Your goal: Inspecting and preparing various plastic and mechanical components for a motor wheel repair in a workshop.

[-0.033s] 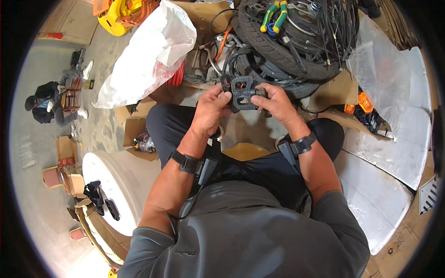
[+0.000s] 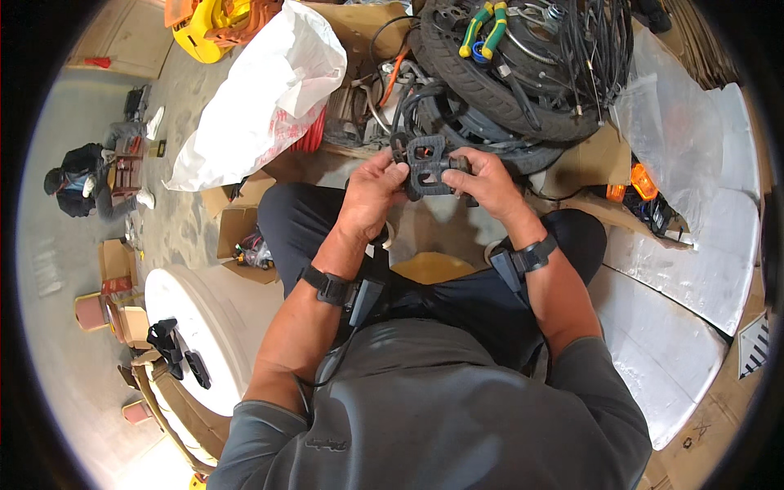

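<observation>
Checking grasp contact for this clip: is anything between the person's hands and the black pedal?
Nothing visible. The left hand and right hand grip the black pedal directly, one at each side, bare fingers on it.

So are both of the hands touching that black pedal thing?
Touching. The head view shows the left hand gripping the black pedal on one side and the right hand on the other, fingers wrapped onto it.
</observation>
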{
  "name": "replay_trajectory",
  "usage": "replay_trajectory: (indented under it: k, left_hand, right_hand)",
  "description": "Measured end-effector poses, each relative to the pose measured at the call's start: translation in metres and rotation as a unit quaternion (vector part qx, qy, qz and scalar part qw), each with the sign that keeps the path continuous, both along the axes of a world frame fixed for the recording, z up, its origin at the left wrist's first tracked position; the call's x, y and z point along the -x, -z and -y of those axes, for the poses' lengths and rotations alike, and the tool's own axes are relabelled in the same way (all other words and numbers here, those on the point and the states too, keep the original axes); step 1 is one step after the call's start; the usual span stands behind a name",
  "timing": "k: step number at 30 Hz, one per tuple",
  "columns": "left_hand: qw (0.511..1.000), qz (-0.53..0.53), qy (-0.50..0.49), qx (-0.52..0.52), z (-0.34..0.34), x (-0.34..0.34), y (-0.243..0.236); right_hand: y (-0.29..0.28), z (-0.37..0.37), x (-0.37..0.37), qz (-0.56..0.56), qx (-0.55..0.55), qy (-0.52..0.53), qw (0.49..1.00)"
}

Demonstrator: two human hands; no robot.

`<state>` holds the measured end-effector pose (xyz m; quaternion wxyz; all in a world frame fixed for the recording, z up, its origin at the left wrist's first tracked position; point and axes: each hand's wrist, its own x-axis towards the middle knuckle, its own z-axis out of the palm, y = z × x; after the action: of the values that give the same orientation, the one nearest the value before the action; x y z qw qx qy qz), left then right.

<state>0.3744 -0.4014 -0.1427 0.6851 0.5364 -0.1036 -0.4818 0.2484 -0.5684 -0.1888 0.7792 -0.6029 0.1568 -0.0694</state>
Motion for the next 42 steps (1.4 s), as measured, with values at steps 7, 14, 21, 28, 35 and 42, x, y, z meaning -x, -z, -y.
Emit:
replay_trajectory:
  k: [7,14,21,28,35,42]
  left_hand:
    - [0.999,0.016,0.017,-0.029,-0.005,-0.004,0.005]
    - [0.996,0.049,0.053,-0.051,-0.004,-0.003,-0.007]
    - [0.993,0.071,0.089,-0.036,-0.004,-0.004,-0.013]
    - [0.988,0.077,0.128,-0.037,-0.003,-0.004,-0.028]
    - [0.988,0.072,0.134,-0.032,-0.003,-0.001,-0.036]
    - [0.988,0.097,0.115,-0.016,0.002,0.007,-0.034]
  right_hand:
    - [-0.001,-0.001,0.000,-0.011,-0.010,-0.018,1.000]
    - [-0.006,0.001,0.002,-0.011,-0.040,-0.026,0.999]
    - [-0.007,0.004,0.003,-0.010,-0.065,-0.045,0.997]
    - [0.009,0.005,0.004,0.008,-0.125,-0.060,0.990]
    - [0.009,0.004,0.005,0.017,-0.198,-0.070,0.977]
    - [0.006,0.000,0.006,0.037,-0.242,-0.061,0.968]
